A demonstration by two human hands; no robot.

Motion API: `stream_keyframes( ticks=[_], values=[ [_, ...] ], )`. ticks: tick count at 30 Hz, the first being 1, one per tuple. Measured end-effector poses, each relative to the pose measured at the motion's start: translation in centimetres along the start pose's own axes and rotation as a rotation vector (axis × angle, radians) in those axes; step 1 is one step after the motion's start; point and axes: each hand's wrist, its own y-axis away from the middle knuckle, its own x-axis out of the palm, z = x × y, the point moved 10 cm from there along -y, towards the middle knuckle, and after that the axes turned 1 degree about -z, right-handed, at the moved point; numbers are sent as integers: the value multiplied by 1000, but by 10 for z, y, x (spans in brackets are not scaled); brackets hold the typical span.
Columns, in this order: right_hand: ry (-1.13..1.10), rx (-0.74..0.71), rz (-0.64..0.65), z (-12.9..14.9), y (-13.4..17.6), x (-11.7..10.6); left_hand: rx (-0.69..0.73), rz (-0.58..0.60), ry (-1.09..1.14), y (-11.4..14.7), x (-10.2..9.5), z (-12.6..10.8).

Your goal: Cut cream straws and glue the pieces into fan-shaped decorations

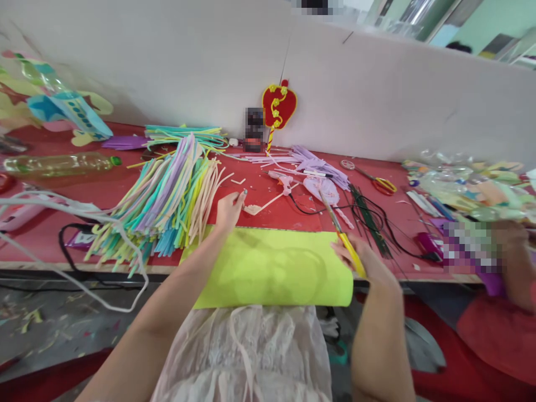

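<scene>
My left hand (229, 211) is closed, thumb and fingers pinched together at the folded, zigzag end of a peach pipe cleaner (268, 205). The pipe cleaner's straight tail slants up to the right towards a pink glue gun (283, 183). My right hand (355, 257) grips yellow-handled scissors (349, 251), with the long metal blades pointing up and away over the table. Both forearms reach across a bright yellow-green sheet (272, 268) that hangs over the table's front edge. A short bent peach piece (238, 181) lies beyond my left hand.
A big heap of pastel pipe cleaners (167, 195) lies left, purple ones (310, 159) at the back. A red fan-shaped ornament (279, 106) stands by the wall. Orange-handled scissors (383, 185), dark green stems (368, 220) and a black cord lie right, near another person's arm (517, 262).
</scene>
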Motion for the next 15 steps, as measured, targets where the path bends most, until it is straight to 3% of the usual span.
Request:
stream_keyframes(
  ticks=[3,7,12,15],
  values=[
    [-407,-46,202,44,-18,72,-31,0,7,1,-1,4],
    [-615,-31,195,89,-55,120,35,29,-38,-2,4,-1],
    [-658,107,146,103,-95,142,229,163,-159,5,25,-23],
    [-633,70,74,103,-109,141,293,248,-260,14,37,-27]
  ],
)
